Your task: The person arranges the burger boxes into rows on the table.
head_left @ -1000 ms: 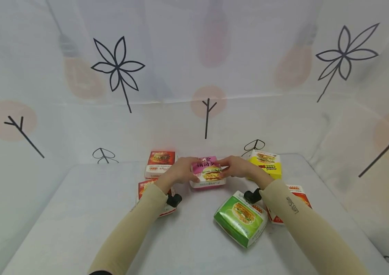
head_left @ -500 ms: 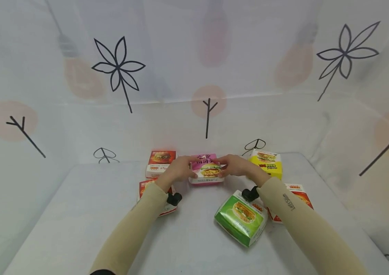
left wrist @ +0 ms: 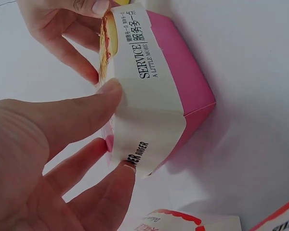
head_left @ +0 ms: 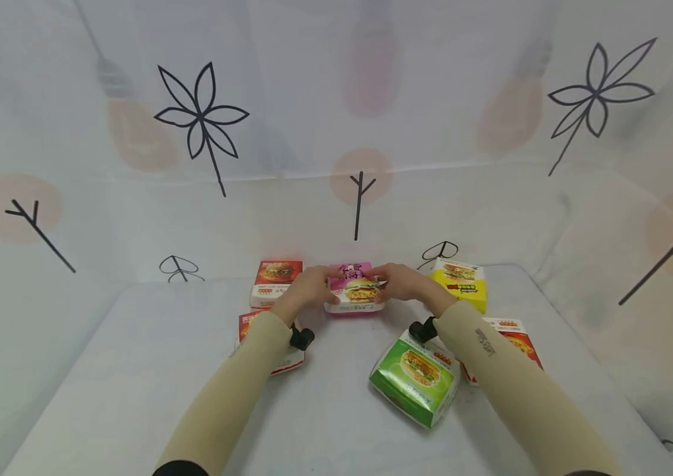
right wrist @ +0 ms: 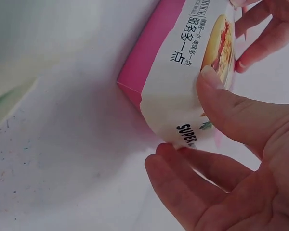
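I have the pink burger box [head_left: 355, 288] near the middle of the tabletop's [head_left: 134, 377] far edge, held at both ends: the fingers of my left hand [head_left: 309, 289] pinch one end and those of my right hand [head_left: 400, 282] the other, thumbs along the upper front. To handle it well, I judge that both thumbs should press lightly and evenly, since the folded card would probably dent, and both hands should move together so the box doesn't twist. (Whether its base bears fully on the tabletop, I can't tell.)

Beyond it, the far edge leaves little depth before the printed backdrop [head_left: 289, 225]. Sideways, the rear red-and-white burger box [head_left: 276, 283] lies on the left and the yellow burger box [head_left: 464, 285] towards the far right corner. The roomier way is towards the near edge, though my right wrist camera [head_left: 423, 330] overlaps the green burger box [head_left: 416, 378], so I should raise that wrist.
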The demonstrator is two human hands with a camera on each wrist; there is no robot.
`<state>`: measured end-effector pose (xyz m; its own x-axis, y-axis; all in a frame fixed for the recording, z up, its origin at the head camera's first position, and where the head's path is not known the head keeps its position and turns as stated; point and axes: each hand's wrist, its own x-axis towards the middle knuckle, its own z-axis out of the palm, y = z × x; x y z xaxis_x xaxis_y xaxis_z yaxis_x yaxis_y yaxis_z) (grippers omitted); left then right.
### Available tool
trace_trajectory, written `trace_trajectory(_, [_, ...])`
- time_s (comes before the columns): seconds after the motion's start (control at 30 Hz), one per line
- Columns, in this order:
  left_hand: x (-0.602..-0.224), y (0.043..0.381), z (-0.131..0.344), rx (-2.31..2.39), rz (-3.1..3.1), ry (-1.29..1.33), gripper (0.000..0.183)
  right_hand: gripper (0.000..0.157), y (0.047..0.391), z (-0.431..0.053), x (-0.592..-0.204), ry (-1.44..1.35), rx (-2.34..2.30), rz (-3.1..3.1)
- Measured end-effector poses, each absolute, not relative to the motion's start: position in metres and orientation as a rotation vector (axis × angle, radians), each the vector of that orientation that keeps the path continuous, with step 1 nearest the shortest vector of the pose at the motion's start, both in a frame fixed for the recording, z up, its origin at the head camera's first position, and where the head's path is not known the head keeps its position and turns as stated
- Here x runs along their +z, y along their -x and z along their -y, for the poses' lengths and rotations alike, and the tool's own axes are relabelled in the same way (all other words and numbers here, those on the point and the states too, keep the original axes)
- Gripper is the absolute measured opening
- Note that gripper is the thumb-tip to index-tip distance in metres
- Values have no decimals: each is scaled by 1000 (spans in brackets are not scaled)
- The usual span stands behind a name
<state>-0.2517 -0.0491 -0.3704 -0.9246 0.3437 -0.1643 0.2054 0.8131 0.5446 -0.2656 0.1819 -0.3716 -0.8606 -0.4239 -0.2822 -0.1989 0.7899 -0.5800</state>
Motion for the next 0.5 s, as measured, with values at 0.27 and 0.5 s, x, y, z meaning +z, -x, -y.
trace_trajectory(0.27, [-374, 259, 48, 695, -2782, -462, 51, 62, 271, -179, -372, 452, -788, -2587])
trace_trajectory(0.5, [-374, 260, 48, 683, -2771, -459, 50, 63, 272, -180, -373, 427, -795, -2573])
